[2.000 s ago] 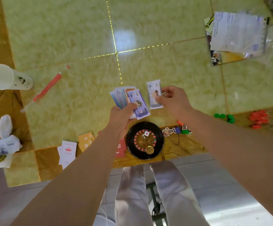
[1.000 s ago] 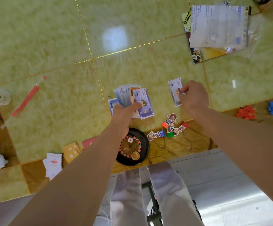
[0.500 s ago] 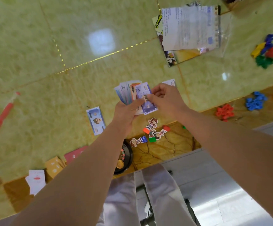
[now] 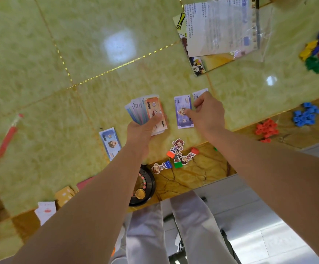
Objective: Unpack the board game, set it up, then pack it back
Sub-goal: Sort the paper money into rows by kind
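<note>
My left hand (image 4: 144, 128) grips a fanned stack of play banknotes (image 4: 147, 111) with an orange note on top. My right hand (image 4: 206, 113) pinches a purple banknote (image 4: 181, 110) by its right edge, low over the green table. Another purple note (image 4: 199, 93) lies just beyond that hand, partly hidden by it. A blue banknote (image 4: 110, 142) lies flat to the left of my left wrist. Several cardboard character pawns (image 4: 176, 155) on coloured stands lie near the table's front edge. A black roulette wheel (image 4: 143, 185) sits half hidden under my left forearm.
The rules sheet and a clear bag over the game board (image 4: 219, 29) lie at the back right. Piles of mixed tokens (image 4: 316, 51), blue tokens (image 4: 305, 115) and red tokens (image 4: 266, 129) sit at the right. Orange cards (image 4: 65, 195), white cards (image 4: 46, 210) and a red stick (image 4: 4, 141) lie at the left.
My right hand has pulled a purple note off the fan and carried it to the right. An orange note now tops the fan. The view has swung to the right.
</note>
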Demonstrator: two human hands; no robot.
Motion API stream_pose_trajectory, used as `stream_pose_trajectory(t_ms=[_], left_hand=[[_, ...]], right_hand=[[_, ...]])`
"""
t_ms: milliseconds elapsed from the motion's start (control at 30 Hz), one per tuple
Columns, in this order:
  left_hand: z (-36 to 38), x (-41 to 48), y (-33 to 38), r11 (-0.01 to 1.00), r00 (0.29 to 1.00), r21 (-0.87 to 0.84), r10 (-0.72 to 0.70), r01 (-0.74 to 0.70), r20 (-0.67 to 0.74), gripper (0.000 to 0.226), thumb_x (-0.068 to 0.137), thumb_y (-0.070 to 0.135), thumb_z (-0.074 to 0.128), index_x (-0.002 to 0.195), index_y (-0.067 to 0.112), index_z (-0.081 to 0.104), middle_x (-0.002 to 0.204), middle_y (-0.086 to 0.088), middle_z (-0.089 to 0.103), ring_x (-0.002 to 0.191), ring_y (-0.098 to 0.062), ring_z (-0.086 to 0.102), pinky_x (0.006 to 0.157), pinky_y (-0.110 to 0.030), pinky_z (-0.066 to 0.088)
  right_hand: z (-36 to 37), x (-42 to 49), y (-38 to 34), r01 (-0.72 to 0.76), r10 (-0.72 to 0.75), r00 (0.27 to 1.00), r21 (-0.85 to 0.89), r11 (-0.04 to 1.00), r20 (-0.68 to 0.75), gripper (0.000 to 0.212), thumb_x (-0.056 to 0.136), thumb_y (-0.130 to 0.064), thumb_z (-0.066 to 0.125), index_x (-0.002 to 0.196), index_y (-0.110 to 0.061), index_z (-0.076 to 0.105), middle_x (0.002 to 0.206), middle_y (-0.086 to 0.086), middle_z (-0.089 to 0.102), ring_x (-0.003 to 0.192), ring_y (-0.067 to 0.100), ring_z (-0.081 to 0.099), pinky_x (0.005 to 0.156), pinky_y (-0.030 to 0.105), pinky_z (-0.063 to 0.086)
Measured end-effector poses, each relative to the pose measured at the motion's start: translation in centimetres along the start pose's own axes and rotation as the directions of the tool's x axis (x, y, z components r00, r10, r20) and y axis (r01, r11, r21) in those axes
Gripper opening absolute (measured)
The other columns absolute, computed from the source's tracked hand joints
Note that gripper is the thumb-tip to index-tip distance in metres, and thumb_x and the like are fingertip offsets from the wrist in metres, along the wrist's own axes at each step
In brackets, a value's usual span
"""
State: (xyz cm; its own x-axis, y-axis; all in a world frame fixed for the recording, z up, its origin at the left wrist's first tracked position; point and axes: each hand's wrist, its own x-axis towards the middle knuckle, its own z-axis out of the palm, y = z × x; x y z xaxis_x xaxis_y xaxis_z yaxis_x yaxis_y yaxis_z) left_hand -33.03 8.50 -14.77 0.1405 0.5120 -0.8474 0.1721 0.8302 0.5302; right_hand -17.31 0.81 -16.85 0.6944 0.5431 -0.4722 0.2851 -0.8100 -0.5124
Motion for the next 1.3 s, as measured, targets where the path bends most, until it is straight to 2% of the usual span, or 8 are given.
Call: stream_pose_trajectory(t_ms=[167, 333, 500, 667, 833, 933, 1033, 1300], left_hand=[[1.0, -0.1, 0.3, 0.997, 0.998, -0.041, -0.060, 0.059, -0.013, 0.019, 0.078, 0.001, 0.075, 0.091, 0.012, 0.066, 0.084, -0.001, 0.072, 0.068, -0.012, 0.071, 0.062, -0.032, 0.060], [1.7, -0.2, 0.5, 0.995, 0.996, -0.044, -0.084, 0.085, 0.014, 0.020, 0.078, 0.002, 0.075, 0.091, 0.015, 0.066, 0.086, 0.000, 0.072, 0.068, -0.011, 0.071, 0.060, -0.029, 0.060], [1.4, -0.3, 0.8, 0.995, 0.996, -0.054, -0.082, 0.084, 0.040, 0.014, 0.080, 0.006, 0.075, 0.090, 0.013, 0.068, 0.081, -0.001, 0.073, 0.075, -0.016, 0.070, 0.062, -0.028, 0.058], [-0.3, -0.5, 1.2, 0.990, 0.994, -0.115, -0.066, 0.076, 0.093, 0.007, 0.087, 0.008, 0.067, 0.094, 0.009, 0.067, 0.081, -0.003, 0.074, 0.074, -0.016, 0.071, 0.067, -0.030, 0.060], [-4.2, -0.8, 1.2, 0.993, 1.000, -0.117, -0.012, 0.010, -0.017, 0.017, 0.086, -0.001, 0.062, 0.102, 0.006, 0.061, 0.091, -0.008, 0.072, 0.078, -0.020, 0.071, 0.071, -0.033, 0.061], [-7.5, -0.9, 1.1, 0.993, 0.990, -0.097, 0.057, -0.070, -0.130, 0.015, 0.087, 0.003, 0.065, 0.098, 0.013, 0.064, 0.092, -0.006, 0.072, 0.081, -0.020, 0.071, 0.075, -0.036, 0.059], [-10.3, -1.3, 1.1, 0.990, 0.977, -0.105, 0.073, -0.096, -0.198, 0.015, 0.085, 0.006, 0.068, 0.098, 0.013, 0.065, 0.088, -0.006, 0.073, 0.076, -0.018, 0.072, 0.077, -0.037, 0.059], [-12.6, -1.7, 0.7, 0.990, 0.992, -0.136, 0.031, -0.048, -0.125, 0.024, 0.083, -0.005, 0.065, 0.102, 0.009, 0.065, 0.093, -0.006, 0.072, 0.083, -0.020, 0.071, 0.081, -0.037, 0.058]], right_hand=[[-1.3, 1.1, 0.7, 0.017, -0.019, 1.000, -0.073, 0.997, -0.023, 0.032, 0.080, -0.029, 0.077, 0.100, -0.012, 0.058, 0.088, -0.001, 0.056, 0.081, 0.016, 0.052, 0.071, 0.029, 0.040], [-1.9, 0.4, 0.0, 0.139, -0.144, 0.989, 0.152, 0.978, 0.021, 0.010, 0.084, -0.018, 0.069, 0.089, -0.014, 0.061, 0.072, -0.005, 0.053, 0.069, 0.012, 0.050, 0.073, 0.035, 0.049], [-0.7, -1.4, -2.6, 0.028, -0.154, 0.917, 0.327, 0.945, 0.368, 0.015, 0.083, -0.027, 0.074, 0.086, -0.016, 0.065, 0.076, 0.001, 0.063, 0.068, 0.010, 0.056, 0.069, 0.028, 0.052], [0.4, -1.8, -3.8, -0.034, -0.120, 0.922, 0.385, 0.922, 0.368, 0.017, 0.083, -0.013, 0.074, 0.076, -0.018, 0.060, 0.069, 0.000, 0.059, 0.059, 0.010, 0.054, 0.062, 0.023, 0.048], [2.1, -2.9, -5.4, -0.091, -0.057, 0.937, 0.399, 0.912, 0.344, 0.016, 0.085, -0.010, 0.072, 0.076, -0.017, 0.060, 0.063, 0.001, 0.059, 0.045, 0.000, 0.052, 0.055, 0.014, 0.046], [3.9, -3.9, -6.0, -0.072, -0.051, 0.936, 0.333, 0.940, 0.347, 0.015, 0.084, -0.014, 0.073, 0.075, -0.020, 0.063, 0.066, -0.002, 0.059, 0.055, 0.005, 0.053, 0.060, 0.018, 0.046], [6.0, -5.1, -6.6, 0.005, -0.043, 0.928, 0.103, 0.995, 0.370, 0.005, 0.083, -0.017, 0.073, 0.084, -0.013, 0.070, 0.065, -0.011, 0.054, 0.066, 0.007, 0.052, 0.057, 0.013, 0.039], [8.9, -7.1, -7.4, -0.005, 0.042, 0.969, -0.149, 0.989, 0.242, 0.008, 0.082, -0.019, 0.067, 0.088, -0.017, 0.062, 0.093, 0.002, 0.067, 0.088, 0.022, 0.062, 0.073, 0.034, 0.051]])
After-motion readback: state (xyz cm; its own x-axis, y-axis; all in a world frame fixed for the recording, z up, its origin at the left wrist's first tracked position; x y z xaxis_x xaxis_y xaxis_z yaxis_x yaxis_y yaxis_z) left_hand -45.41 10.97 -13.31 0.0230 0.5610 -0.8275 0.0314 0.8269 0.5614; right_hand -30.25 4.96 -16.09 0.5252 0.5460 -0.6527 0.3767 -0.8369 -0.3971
